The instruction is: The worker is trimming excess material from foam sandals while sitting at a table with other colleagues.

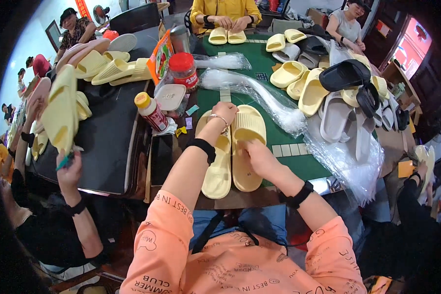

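A pair of pale yellow slippers lies side by side in front of me, toes pointing away. My left hand (pixel 225 112) is closed over the ribbed strap of the left slipper (pixel 216 179), close to the strap of the right slipper (pixel 249 120). What its fingers hold, if anything, is hidden. Curled fingers of my right hand (pixel 260 156) reach to the right slipper's insole, just below its strap opening. Whether something small is between them I cannot make out. A black band circles each of my wrists.
Clear plastic bags (pixel 259 95) lie beyond the slippers, and more plastic (pixel 353 166) at right. Yellow, grey and black slippers (pixel 335 117) are heaped there. Left stand a red-lidded jar (pixel 183 71) and a yellow-capped bottle (pixel 152 112). Co-workers handle slippers at left, right and across.
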Motion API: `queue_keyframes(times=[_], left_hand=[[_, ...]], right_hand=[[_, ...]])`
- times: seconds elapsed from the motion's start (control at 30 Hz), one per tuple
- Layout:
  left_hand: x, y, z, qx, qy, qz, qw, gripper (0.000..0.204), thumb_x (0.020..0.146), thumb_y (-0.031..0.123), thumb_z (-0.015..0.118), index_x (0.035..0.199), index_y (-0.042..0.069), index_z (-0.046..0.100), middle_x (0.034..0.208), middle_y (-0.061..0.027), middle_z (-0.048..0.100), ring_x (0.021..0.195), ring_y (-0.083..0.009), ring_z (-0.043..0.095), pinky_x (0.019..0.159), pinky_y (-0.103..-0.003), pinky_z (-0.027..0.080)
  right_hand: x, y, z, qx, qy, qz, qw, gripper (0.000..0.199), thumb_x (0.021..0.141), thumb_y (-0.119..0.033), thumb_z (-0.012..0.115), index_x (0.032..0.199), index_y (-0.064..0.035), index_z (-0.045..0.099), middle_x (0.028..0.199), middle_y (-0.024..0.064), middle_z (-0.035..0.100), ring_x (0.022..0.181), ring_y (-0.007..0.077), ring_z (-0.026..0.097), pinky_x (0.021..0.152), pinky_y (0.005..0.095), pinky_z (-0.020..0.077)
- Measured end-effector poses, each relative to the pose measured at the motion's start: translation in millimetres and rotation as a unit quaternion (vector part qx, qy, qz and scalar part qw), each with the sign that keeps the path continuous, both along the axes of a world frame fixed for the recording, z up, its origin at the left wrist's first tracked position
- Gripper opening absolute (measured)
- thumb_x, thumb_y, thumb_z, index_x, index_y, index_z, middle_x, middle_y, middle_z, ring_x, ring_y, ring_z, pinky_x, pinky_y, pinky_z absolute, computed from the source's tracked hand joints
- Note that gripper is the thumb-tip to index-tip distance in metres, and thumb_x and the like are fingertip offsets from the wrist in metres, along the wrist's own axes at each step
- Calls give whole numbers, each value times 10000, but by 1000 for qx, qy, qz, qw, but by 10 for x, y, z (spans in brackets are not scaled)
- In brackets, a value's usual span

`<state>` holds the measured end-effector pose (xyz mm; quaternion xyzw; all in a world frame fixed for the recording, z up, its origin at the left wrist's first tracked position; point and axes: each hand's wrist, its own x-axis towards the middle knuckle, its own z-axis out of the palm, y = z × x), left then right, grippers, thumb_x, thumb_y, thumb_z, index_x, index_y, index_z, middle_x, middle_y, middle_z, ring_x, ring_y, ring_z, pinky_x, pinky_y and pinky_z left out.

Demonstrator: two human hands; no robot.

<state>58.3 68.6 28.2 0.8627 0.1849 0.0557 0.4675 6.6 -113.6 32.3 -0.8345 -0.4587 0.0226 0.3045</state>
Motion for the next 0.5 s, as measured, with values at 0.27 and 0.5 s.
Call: queue_keyframes(times=[0.27, 0.5], left_hand=[[52, 69, -245, -51, -38, 7, 998, 264, 799, 222, 422, 762, 62, 628, 768, -84, 616, 746, -186, 584, 678, -282, 444], [179, -1, -128, -100, 14, -42, 994, 235, 786, 207, 453, 759, 68, 641, 764, -49, 629, 725, -146, 586, 674, -259, 444]], right_hand=[[195, 291, -142, -81, -21, -5, 996, 216, 786, -151, 404, 839, 26, 516, 860, 204, 545, 804, 349, 515, 693, 409, 429], [391, 367, -232, -137, 28, -44, 989, 240, 782, -186, 389, 802, -13, 553, 796, 206, 567, 744, 343, 553, 659, 420, 444]])
